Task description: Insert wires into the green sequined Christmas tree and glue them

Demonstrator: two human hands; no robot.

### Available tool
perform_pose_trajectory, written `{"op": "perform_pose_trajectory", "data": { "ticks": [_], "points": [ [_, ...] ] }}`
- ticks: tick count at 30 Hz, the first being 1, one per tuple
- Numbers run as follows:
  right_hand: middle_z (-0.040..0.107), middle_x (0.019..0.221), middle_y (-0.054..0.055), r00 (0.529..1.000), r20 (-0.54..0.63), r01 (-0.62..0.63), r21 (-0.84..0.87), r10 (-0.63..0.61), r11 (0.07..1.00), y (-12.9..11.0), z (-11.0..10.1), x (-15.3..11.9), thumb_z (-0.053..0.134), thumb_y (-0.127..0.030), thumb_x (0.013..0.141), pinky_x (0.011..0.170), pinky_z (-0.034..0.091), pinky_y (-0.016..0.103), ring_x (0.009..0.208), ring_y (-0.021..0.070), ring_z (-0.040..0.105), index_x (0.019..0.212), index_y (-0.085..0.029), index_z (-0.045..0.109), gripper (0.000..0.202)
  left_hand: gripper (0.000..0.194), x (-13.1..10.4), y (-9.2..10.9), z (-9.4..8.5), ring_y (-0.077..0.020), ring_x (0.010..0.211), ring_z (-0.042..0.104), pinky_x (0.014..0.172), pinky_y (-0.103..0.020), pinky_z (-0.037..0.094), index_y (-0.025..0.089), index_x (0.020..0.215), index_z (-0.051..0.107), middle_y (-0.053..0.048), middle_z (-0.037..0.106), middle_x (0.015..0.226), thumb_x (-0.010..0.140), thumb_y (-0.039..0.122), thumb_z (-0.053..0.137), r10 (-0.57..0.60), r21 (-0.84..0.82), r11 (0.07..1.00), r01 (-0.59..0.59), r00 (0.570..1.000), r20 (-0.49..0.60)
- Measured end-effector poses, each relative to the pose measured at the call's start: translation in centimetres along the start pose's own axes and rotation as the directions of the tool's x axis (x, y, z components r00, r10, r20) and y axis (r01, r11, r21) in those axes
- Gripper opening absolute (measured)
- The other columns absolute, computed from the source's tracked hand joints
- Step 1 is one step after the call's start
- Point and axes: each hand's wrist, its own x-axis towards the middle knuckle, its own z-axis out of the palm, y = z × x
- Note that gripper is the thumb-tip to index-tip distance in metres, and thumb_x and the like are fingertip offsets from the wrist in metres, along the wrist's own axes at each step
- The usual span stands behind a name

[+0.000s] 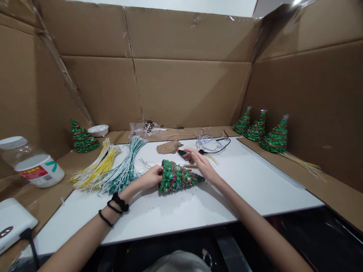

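A small green tree (177, 177) with red garland and coloured beads lies on its side on the white board, its tip pointing right. My left hand (153, 176) grips the tree's base end with curled fingers. Just above the tip is my right hand (200, 161), its fingers bent around a black tool (184, 154) with an orange tip. A piece of brown cardboard (167, 147) lies behind the tool. Left of my left hand spread bundles of green-and-white wires (127, 166) and yellow-and-white wires (98, 170).
Three upright trees (275, 136) stand at the right, another (82, 138) at the left by a white bowl (98, 130). Tangled wires (211, 142) lie at the back. A plastic jar (39, 170) and white box (14, 223) are at far left. Cardboard walls (190, 83) enclose the table.
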Motion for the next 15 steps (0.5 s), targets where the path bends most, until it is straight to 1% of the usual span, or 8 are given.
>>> {"op": "perform_pose_trajectory", "data": {
  "ticks": [1,2,4,6,8,11,13,15],
  "points": [
    [0.06,0.109,0.007,0.998,-0.059,0.021,-0.092,-0.026,0.995,0.4,-0.4,0.2,0.032,-0.042,0.092,0.087,0.043,0.04,0.099,0.0217,0.054,0.118,-0.024,0.055,0.038,0.014,0.0,0.1,0.0,-0.0184,0.069,0.059,0.064,-0.027,0.046,0.012,0.072,0.065,-0.004,0.067,0.073,0.066,0.02,0.056,-0.002,0.01,1.0,0.002,1.0,0.012],
    [0.061,0.105,0.007,0.995,-0.084,0.035,-0.215,-0.055,0.976,0.7,-0.7,0.4,0.038,-0.038,0.091,0.086,0.042,0.041,0.097,0.0228,0.053,0.111,-0.023,0.059,0.032,0.016,0.0,0.2,0.0,-0.0191,0.072,0.059,0.066,-0.027,0.046,0.012,0.076,0.066,-0.004,0.068,0.077,0.066,0.021,0.056,0.0,0.02,1.0,-0.001,1.0,0.024],
    [0.06,0.096,0.008,0.995,-0.033,0.066,-0.46,-0.092,0.886,1.3,-1.2,0.5,0.047,-0.031,0.087,0.084,0.041,0.042,0.092,0.0248,0.049,0.097,-0.021,0.065,0.022,0.02,-0.1,0.5,-0.1,-0.0198,0.079,0.059,0.071,-0.027,0.046,0.012,0.082,0.066,-0.004,0.069,0.084,0.067,0.02,0.055,0.008,0.037,0.999,-0.01,0.999,0.045],
    [0.057,0.092,0.009,0.995,0.066,0.102,-0.596,-0.078,0.796,1.6,-1.4,0.4,0.054,-0.029,0.084,0.08,0.042,0.041,0.09,0.0256,0.046,0.09,-0.021,0.067,0.017,0.022,-0.2,0.8,-0.3,-0.0192,0.08,0.059,0.071,-0.026,0.045,0.013,0.085,0.066,-0.003,0.069,0.086,0.066,0.018,0.055,0.009,0.055,0.998,-0.012,0.998,0.06],
    [0.053,0.093,0.01,0.992,0.118,0.118,-0.642,-0.054,0.757,1.7,-1.4,0.3,0.059,-0.028,0.081,0.078,0.043,0.039,0.09,0.0257,0.044,0.091,-0.02,0.067,0.015,0.022,-0.2,1.0,-0.5,-0.0163,0.073,0.058,0.065,-0.024,0.044,0.014,0.084,0.065,-0.002,0.068,0.081,0.065,0.016,0.054,-0.007,0.069,0.998,0.001,0.997,0.076],
    [0.05,0.091,0.01,0.991,0.125,0.112,-0.656,-0.039,0.747,1.9,-1.2,0.2,0.061,-0.027,0.08,0.077,0.043,0.038,0.09,0.0254,0.044,0.09,-0.021,0.068,0.013,0.014,-0.3,1.1,-0.9,-0.0105,0.053,0.049,0.05,-0.02,0.037,0.014,0.074,0.061,0.002,0.06,0.062,0.065,0.017,0.051,-0.065,0.072,0.996,0.058,0.993,0.094],
    [0.05,0.089,0.009,0.993,0.111,0.105,-0.636,-0.044,0.765,2.1,-1.1,0.3,0.061,-0.03,0.081,0.076,0.043,0.039,0.088,0.025,0.044,0.083,-0.02,0.068,0.012,0.008,-0.5,1.2,-1.3,-0.0088,0.045,0.043,0.045,-0.02,0.031,0.015,0.065,0.057,0.003,0.052,0.05,0.063,0.019,0.05,-0.114,0.078,0.991,0.105,0.986,0.12],
    [0.051,0.089,0.009,0.996,0.062,0.09,-0.581,-0.066,0.809,2.1,-1.1,0.4,0.06,-0.033,0.081,0.078,0.042,0.039,0.089,0.0246,0.045,0.077,-0.02,0.066,0.016,0.005,-0.8,1.4,-1.7,-0.0088,0.043,0.041,0.044,-0.021,0.029,0.015,0.06,0.053,0.004,0.048,0.045,0.06,0.019,0.05,-0.145,0.044,0.989,0.14,0.977,0.157]
  ]
}}
